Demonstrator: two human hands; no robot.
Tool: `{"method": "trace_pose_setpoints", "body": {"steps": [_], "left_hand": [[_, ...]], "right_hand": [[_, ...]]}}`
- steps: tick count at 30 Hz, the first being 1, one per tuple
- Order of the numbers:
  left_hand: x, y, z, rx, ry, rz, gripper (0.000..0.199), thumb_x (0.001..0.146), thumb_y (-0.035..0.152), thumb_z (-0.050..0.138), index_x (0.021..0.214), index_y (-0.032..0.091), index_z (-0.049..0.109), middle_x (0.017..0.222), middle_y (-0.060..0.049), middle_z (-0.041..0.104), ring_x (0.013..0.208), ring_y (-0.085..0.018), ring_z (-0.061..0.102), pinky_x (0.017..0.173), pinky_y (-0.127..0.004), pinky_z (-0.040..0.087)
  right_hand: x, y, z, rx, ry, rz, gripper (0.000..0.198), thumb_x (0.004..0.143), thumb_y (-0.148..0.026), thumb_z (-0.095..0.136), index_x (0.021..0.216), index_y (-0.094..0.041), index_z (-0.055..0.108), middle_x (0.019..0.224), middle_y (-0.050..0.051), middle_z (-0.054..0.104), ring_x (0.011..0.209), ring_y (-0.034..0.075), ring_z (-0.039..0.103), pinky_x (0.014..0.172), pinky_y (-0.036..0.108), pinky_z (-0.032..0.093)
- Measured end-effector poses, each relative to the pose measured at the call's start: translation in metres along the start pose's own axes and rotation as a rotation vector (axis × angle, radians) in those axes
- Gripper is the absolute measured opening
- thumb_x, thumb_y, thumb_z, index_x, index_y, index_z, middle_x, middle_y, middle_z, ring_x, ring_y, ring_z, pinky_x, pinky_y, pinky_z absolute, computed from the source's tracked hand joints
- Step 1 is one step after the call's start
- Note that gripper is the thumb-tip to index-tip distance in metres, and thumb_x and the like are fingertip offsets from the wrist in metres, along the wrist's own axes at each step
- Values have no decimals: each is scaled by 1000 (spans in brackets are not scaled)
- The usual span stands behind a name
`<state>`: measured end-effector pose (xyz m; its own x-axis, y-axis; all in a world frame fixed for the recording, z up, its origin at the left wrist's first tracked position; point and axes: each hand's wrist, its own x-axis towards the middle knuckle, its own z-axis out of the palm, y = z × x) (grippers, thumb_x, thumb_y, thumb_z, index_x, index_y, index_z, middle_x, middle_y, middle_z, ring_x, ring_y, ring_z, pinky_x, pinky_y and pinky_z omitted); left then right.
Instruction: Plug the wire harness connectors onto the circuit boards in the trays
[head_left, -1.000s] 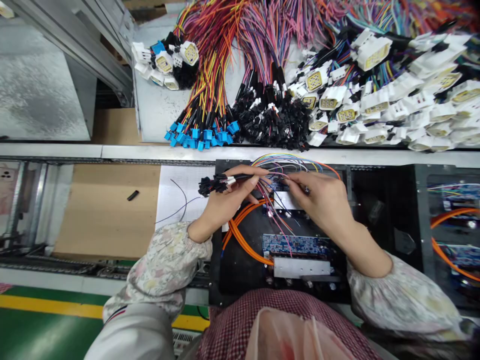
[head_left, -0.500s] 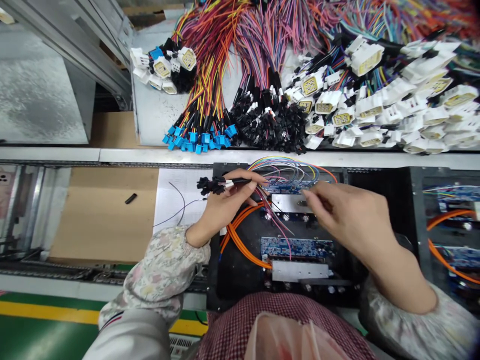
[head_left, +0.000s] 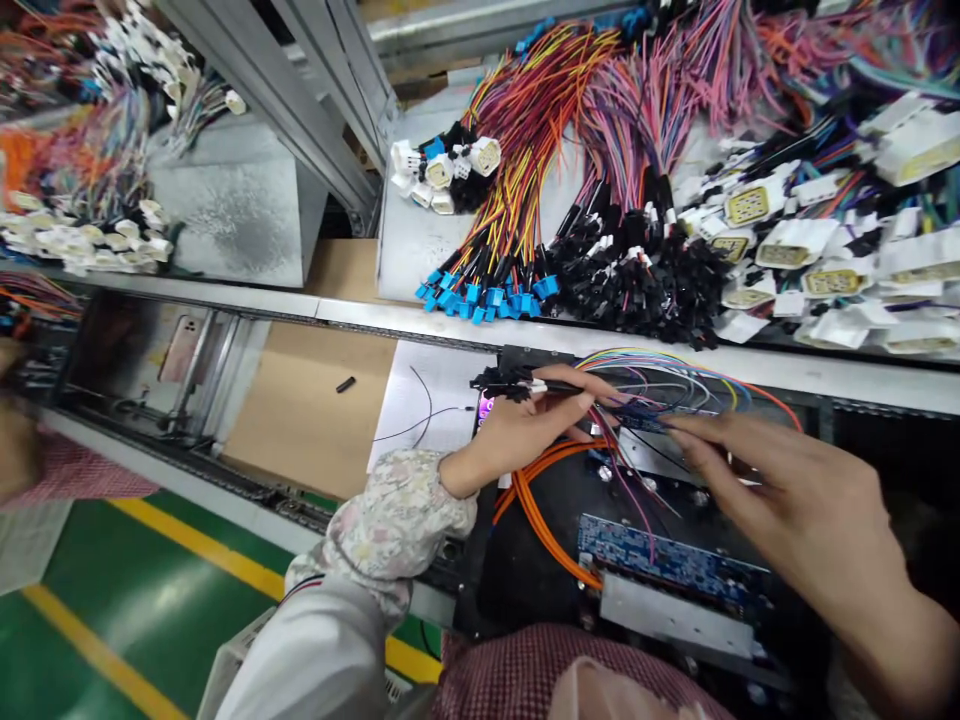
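Observation:
My left hand (head_left: pixel 529 432) is closed round a wire harness, whose black connectors (head_left: pixel 501 382) stick out to the left past the thumb. Loose pink and dark harness wires (head_left: pixel 637 487) hang down from its fingers. Close to the left fingertips, my right hand (head_left: pixel 795 500) is closed in a pinch; what lies between its fingertips is too small to make out. Both hands are above a black housing (head_left: pixel 525 590) with a blue circuit board (head_left: pixel 660 560), a metal plate (head_left: pixel 675 615) and looped orange cables (head_left: pixel 541 520). Thin coloured wires (head_left: pixel 645 358) arch behind the hands.
Bundles with blue connectors (head_left: pixel 487 298), black connectors (head_left: pixel 637 270) and white connectors (head_left: pixel 832 280) lie on the shelf behind a metal rail (head_left: pixel 360 315). Cardboard (head_left: pixel 307 410) and white paper (head_left: pixel 409 400) lie left. A co-worker's blurred arm (head_left: pixel 15 430) shows far left.
The view has swung left, bringing in more bundles and a co-worker's arm. My right fingertips have come closer to my left ones. The left hand still holds the harness.

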<state>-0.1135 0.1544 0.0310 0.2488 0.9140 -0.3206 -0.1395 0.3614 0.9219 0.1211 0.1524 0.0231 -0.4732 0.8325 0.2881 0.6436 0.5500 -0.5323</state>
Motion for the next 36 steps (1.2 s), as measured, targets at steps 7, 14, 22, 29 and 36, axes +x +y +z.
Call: {"method": "trace_pose_setpoints", "body": {"steps": [7,14,22,29,36], "left_hand": [[-1,-4,-1,6,-7,35,20,93,33,60,97,18,70,106,-7,75,99,-19,73,75,-28,65],[4,-3,-4,31,38,31,19,93,32,64,104,18,71,99,-5,74,93,-17,74,69,-22,65],[6,7,-1,79,58,20,13,91,27,68,100,22,76,95,-2,78,86,-14,75,66,-16,63],[7,5,0,99,79,35,12,91,26,68,99,22,76,94,-2,78,87,-15,75,62,-16,63],[5,4,0,135,98,84,15,91,27,68,102,23,76,97,-1,78,84,-13,74,60,-13,61]], "right_hand": [[0,1,-18,-274,-54,43,35,99,-42,47,77,-23,66,76,5,68,68,23,67,49,34,39],[-2,14,-8,-336,-91,74,18,100,-30,51,98,-20,66,84,3,75,65,17,69,57,29,44],[1,19,-1,-240,-190,98,19,100,-25,52,95,-17,68,86,5,76,70,18,71,62,30,48],[7,18,-2,-243,-231,89,20,98,-26,53,92,-19,70,85,3,76,71,20,72,59,31,47],[6,18,-2,-227,-222,122,21,98,-27,53,92,-19,71,85,3,76,71,20,72,60,31,47]]}}
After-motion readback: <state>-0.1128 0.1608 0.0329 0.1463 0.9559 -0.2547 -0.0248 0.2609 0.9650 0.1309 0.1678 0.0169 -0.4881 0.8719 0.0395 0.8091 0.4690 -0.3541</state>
